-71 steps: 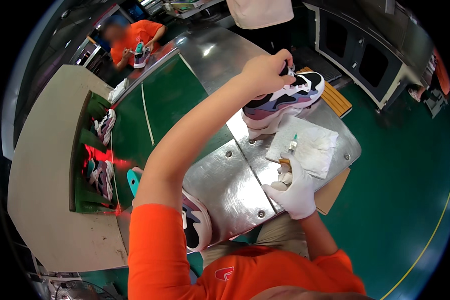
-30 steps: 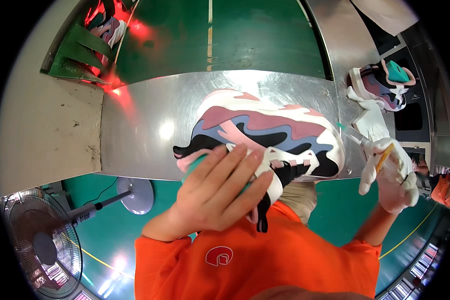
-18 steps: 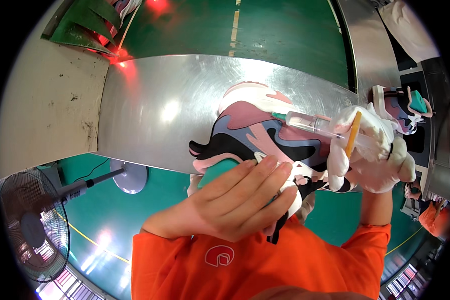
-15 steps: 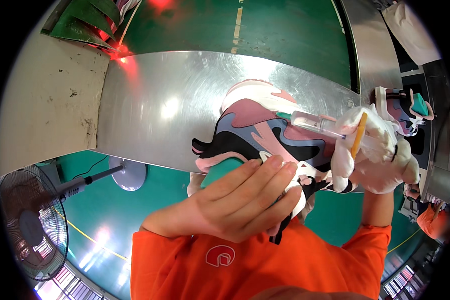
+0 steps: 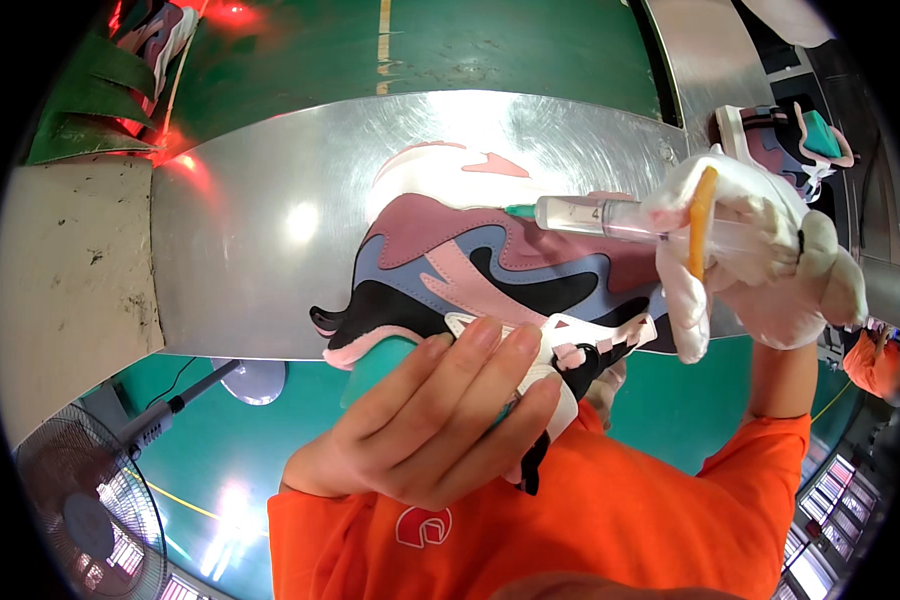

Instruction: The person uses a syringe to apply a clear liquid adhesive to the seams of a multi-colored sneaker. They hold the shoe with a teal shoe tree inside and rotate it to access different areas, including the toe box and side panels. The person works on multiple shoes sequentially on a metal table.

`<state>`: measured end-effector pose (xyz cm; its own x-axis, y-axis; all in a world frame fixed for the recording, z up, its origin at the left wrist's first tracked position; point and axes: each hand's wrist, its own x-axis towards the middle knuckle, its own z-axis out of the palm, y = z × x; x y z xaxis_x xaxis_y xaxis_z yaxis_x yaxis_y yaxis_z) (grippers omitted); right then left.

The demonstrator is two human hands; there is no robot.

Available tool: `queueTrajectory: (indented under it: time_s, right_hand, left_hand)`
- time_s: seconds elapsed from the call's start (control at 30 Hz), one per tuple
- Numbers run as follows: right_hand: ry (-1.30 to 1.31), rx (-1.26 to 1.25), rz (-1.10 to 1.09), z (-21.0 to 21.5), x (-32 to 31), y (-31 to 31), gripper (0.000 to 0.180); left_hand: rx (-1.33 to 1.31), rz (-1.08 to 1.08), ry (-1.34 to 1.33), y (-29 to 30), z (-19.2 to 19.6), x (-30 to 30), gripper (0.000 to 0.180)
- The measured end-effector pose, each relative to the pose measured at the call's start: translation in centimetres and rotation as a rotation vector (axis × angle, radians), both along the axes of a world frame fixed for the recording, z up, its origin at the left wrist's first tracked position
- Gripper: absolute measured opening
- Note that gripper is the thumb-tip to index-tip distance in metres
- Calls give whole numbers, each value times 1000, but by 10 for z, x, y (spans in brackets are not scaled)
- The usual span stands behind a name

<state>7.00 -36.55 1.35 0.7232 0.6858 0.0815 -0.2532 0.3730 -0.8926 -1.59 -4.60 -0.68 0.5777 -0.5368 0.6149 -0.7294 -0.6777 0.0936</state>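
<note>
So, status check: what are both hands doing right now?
Left hand bare, gripping sneaker at its opening. Gloved right hand holds syringe, tip at the sole edge. Nothing in the way.

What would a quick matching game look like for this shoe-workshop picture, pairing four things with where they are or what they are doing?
Things:
1. Syringe
2. Left hand
3. Fan
4. Second shoe

Places or states:
A. Stands on the green floor at lower left
B. Bare, gripping the multicoloured shoe near its opening
C. Held in the gloved right hand, needle tip pointing at the shoe
D. Lies farther off on the metal table, upper right

Pairs: 1-C, 2-B, 3-A, 4-D
</note>
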Motion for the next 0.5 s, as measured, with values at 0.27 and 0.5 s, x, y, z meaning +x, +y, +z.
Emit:
queueTrajectory:
  time_s: [0.27, 0.5]
  right_hand:
    - [107, -135, 36, 17, -2, -17, 79]
    - [-60, -164, -272, 2, -30, -62, 74]
  left_hand:
    - [33, -24, -53, 1, -2, 4, 15]
    - [43, -31, -59, 1, -3, 5, 15]
